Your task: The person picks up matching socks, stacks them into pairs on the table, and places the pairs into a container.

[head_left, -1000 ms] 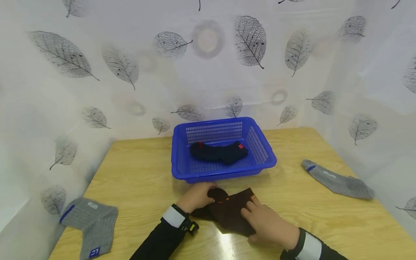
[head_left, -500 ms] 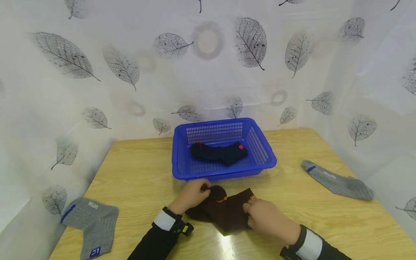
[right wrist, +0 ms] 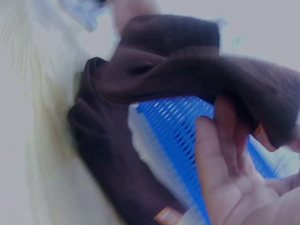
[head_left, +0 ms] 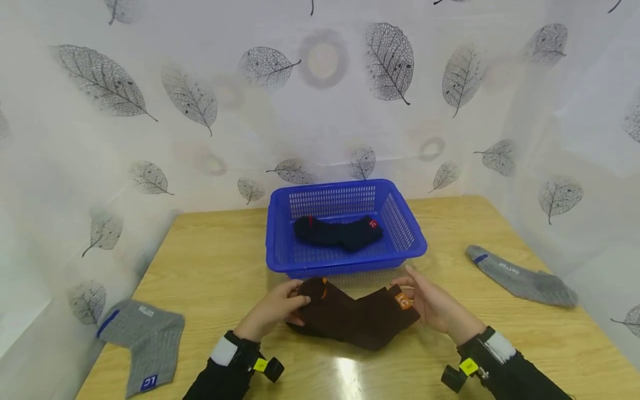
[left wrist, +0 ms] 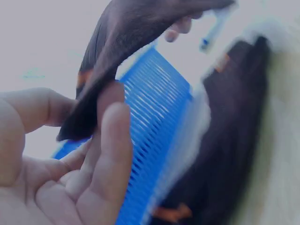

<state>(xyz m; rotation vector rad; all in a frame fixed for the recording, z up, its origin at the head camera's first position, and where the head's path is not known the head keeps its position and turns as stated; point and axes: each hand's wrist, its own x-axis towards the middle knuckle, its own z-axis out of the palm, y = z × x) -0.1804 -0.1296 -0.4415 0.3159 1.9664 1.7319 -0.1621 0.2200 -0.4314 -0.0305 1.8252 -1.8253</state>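
Note:
A brown sock [head_left: 365, 316] with an orange toe line and an orange "LC" cuff patch is stretched between my two hands, raised off the table. My left hand [head_left: 272, 308] pinches its toe end; the left wrist view shows thumb and fingers on either side of the fabric [left wrist: 131, 33]. My right hand [head_left: 440, 303] holds the cuff end, its fingers behind the cloth in the right wrist view. A second brown sock [right wrist: 122, 164] lies on the table below, mostly hidden in the head view by the raised one.
Behind the hands stands a blue plastic basket [head_left: 345, 271] with dark socks [head_left: 340, 233] in it. One grey sock [head_left: 150, 344] lies at the table's left, another grey sock [head_left: 520, 278] at the right. A leaf-patterned sheet [head_left: 320, 111] surrounds the wooden table [head_left: 220, 244].
The brown sock has come up off the table and spread wider. My left hand has shifted left; my right hand has moved right and up to the cuff's edge.

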